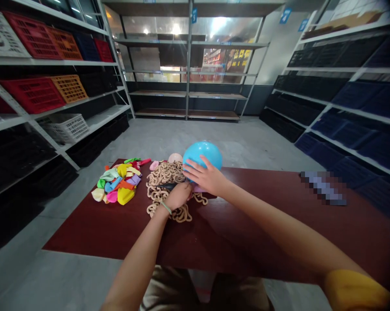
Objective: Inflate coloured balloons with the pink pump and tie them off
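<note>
Okay, from the head view, your right hand (205, 177) lies on a blue balloon (202, 154), which sits inflated at the worktop's far edge. Its fingers (193, 165) are spread wide against the balloon's lower side, not clasping it. Your left hand (179, 196) is curled closed just below, with a slim black object (168, 186) sticking out from it. Both hands are over a heap of tan looped chain (164, 177) on the dark red worktop (240, 233). Just left of that lies a pile of limp coloured balloons (117, 183). Metal shelving (52, 62) with red crates (33, 96) stands beyond.
</note>
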Demonstrator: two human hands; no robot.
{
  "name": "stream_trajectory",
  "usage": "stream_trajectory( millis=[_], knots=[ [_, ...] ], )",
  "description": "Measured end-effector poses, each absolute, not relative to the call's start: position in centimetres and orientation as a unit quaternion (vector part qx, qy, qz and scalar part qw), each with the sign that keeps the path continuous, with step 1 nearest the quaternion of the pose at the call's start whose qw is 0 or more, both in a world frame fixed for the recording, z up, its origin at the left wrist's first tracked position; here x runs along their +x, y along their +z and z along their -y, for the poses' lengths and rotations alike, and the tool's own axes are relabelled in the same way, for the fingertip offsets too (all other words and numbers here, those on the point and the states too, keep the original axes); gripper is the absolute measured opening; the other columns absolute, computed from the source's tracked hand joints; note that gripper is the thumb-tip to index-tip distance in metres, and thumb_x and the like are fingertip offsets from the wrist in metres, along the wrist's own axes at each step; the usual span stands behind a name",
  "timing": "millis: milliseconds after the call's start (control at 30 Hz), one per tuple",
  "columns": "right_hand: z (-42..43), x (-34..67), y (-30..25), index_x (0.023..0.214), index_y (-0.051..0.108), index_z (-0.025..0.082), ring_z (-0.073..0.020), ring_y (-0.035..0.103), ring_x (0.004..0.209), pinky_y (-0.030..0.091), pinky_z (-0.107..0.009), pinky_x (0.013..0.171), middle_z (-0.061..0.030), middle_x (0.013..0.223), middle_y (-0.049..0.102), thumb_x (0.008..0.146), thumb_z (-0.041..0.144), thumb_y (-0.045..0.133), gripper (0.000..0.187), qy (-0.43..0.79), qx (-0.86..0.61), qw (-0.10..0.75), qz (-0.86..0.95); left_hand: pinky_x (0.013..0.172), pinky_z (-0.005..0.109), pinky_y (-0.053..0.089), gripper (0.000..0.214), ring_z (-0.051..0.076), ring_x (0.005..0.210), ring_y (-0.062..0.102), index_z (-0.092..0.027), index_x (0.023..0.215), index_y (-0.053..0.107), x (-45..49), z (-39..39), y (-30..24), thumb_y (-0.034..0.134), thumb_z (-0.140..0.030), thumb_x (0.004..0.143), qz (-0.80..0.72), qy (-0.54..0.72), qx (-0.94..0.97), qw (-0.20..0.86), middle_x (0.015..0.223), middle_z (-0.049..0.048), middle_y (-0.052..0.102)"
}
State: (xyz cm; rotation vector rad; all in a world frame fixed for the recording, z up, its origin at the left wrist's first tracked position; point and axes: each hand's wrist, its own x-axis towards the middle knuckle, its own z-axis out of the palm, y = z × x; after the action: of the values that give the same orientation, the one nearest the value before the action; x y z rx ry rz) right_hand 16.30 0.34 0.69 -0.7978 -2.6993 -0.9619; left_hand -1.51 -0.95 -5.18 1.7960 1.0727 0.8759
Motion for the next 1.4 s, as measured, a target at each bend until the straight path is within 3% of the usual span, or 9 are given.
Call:
stream_trajectory(
  millis=[233, 400, 567, 667, 767, 967, 1200, 1300, 1400],
  knots=[
    [-1.3, 16.5, -1.1, 0.139, 0.051, 0.03, -0.0306, 0.032, 0.143, 0.018, -0.065, 0.116, -0.0051, 0.151, 0.045, 0.095, 0.031, 0.053, 0.044, -0.31, -0.318, 0.108, 0.89, 0.049, 0.029, 0.035, 0.045, 0.014, 0.041, 0.042, -0.023, 0.06, 0.042, -1.0, 1.2, -4.4, 0.028, -0.041, 0.099, -0.472, 0.284, 0.678, 0.486, 0.047, -0.0008, 0.047],
    [-1.8, 17.0, -1.4, 0.132, 0.057, 0.027, -0.0315, 0.036, 0.14, 0.021, -0.067, 0.115, -0.0053, 0.149, 0.048, 0.097, 0.029, 0.05, 0.036, -0.323, -0.308, 0.12, 0.887, 0.047, 0.028, 0.035, 0.042, 0.013, 0.041, 0.043, -0.022, 0.065, 0.043, -1.0, 1.1, -4.6, 0.036, -0.049, 0.097, -0.47, 0.31, 0.663, 0.493, 0.048, -0.0012, 0.048],
    [-2.0, 17.6, -1.2, 0.13, 0.058, 0.031, -0.0292, 0.036, 0.142, 0.023, -0.064, 0.117, -0.0005, 0.149, 0.049, 0.096, 0.022, 0.051, 0.036, -0.286, -0.308, 0.142, 0.896, 0.039, 0.024, 0.022, 0.047, 0.008, 0.036, 0.03, -0.022, 0.071, 0.039, -0.7, 0.7, -5.3, 0.04, -0.065, 0.09, -0.438, 0.376, 0.553, 0.601, 0.048, -0.0057, 0.039],
    [-1.8, 17.7, -0.8, 0.132, 0.057, 0.032, -0.0305, 0.036, 0.142, 0.024, -0.066, 0.117, -0.0013, 0.148, 0.05, 0.093, 0.017, 0.055, 0.042, -0.249, -0.305, 0.165, 0.904, 0.039, 0.02, 0.016, 0.044, 0.005, 0.038, 0.024, -0.022, 0.073, 0.036, -0.5, 0.8, -5.0, 0.047, -0.062, 0.088, -0.408, 0.404, 0.463, 0.675, 0.052, -0.0083, 0.033],
    [-1.5, 17.9, -0.5, 0.133, 0.057, 0.031, -0.0308, 0.034, 0.143, 0.024, -0.067, 0.117, -0.0014, 0.149, 0.049, 0.092, 0.015, 0.057, 0.044, -0.24, -0.298, 0.172, 0.908, 0.039, 0.017, 0.016, 0.037, 0.004, 0.041, 0.029, -0.019, 0.075, 0.043, -0.7, 0.9, -4.4, 0.058, -0.053, 0.083, -0.399, 0.415, 0.423, 0.7, 0.057, -0.0061, 0.041],
    [-0.5, 18.5, 0.5, 0.139, 0.051, 0.035, -0.0307, 0.034, 0.143, 0.025, -0.069, 0.116, 0.0009, 0.151, 0.046, 0.093, 0.015, 0.057, 0.05, -0.231, -0.291, 0.169, 0.913, 0.039, 0.017, 0.021, 0.03, 0.004, 0.047, 0.033, -0.013, 0.079, 0.063, -1.8, 0.6, -3.8, 0.071, -0.041, 0.073, -0.408, 0.424, 0.444, 0.675, 0.068, 0.0003, 0.056],
    [1.3, 17.4, 0.5, 0.147, 0.038, 0.036, -0.028, 0.034, 0.143, 0.029, -0.063, 0.117, 0.001, 0.155, 0.04, 0.094, 0.011, 0.052, 0.061, -0.207, -0.304, 0.171, 0.914, 0.04, 0.018, 0.024, 0.03, 0.005, 0.047, 0.032, -0.013, 0.071, 0.066, -2.9, -0.2, -4.4, 0.076, -0.041, 0.07, -0.44, 0.423, 0.499, 0.615, 0.055, -0.0036, 0.043],
    [2.1, 17.0, -0.8, 0.148, 0.037, 0.033, -0.0269, 0.032, 0.144, 0.026, -0.061, 0.117, -0.0008, 0.156, 0.038, 0.097, 0.015, 0.047, 0.055, -0.235, -0.313, 0.162, 0.906, 0.041, 0.018, 0.028, 0.028, 0.006, 0.047, 0.036, -0.014, 0.073, 0.067, -3.7, -0.6, -4.6, 0.072, -0.042, 0.073, -0.471, 0.437, 0.513, 0.569, 0.057, -0.0028, 0.046],
    [3.6, 16.7, -3.0, 0.14, 0.047, 0.032, -0.0249, 0.037, 0.139, 0.027, -0.057, 0.114, -0.0013, 0.148, 0.049, 0.1, 0.02, 0.044, 0.042, -0.269, -0.301, 0.155, 0.902, 0.041, 0.017, 0.029, 0.029, 0.007, 0.051, 0.041, -0.015, 0.075, 0.066, -4.6, -1.1, -4.7, 0.068, -0.044, 0.077, -0.513, 0.472, 0.503, 0.511, 0.064, -0.0003, 0.055]
  ],
)
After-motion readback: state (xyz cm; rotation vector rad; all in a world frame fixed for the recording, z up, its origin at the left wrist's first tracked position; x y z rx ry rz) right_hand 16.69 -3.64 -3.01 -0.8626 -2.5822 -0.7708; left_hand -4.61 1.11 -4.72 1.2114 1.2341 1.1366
